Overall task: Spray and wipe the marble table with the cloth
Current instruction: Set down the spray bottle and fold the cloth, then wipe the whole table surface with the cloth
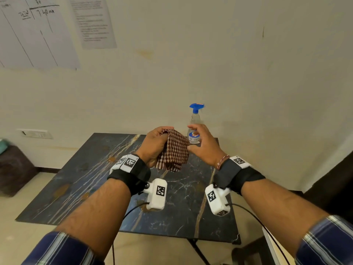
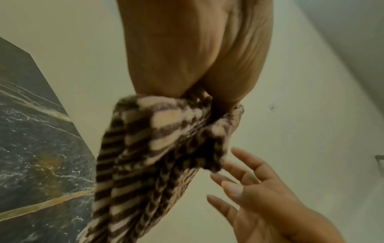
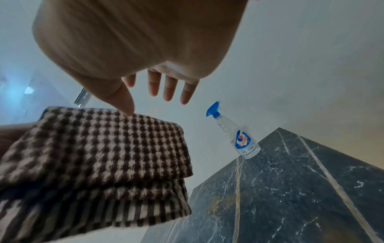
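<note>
bottle (image 1: 195, 127) stands upright just beyond the right grip (image 1: 203, 144), fingers spread and empty; left grip (image 1: 155, 145) holds cloth (image 1: 174, 151).

A pale cream wall (image 1: 191, 73) fills most of the head view. In the upper left of the frame, a large white sheet (image 1: 32, 35) with hand-drawn lines and handwritten figures hangs on it, and beside it a smaller printed page (image 1: 93, 22) whose text is too blurred to read. A faint yellowish stain (image 1: 145, 53) marks the wall near the centre top. At the left edge, low on the wall, sits a white switch plate (image 1: 35, 133). Below it stands a dark brown stool (image 1: 15, 169) on the light tiled floor (image 1: 28, 236). Dark furniture (image 1: 332, 184) occupies the right edge of the frame.
</note>
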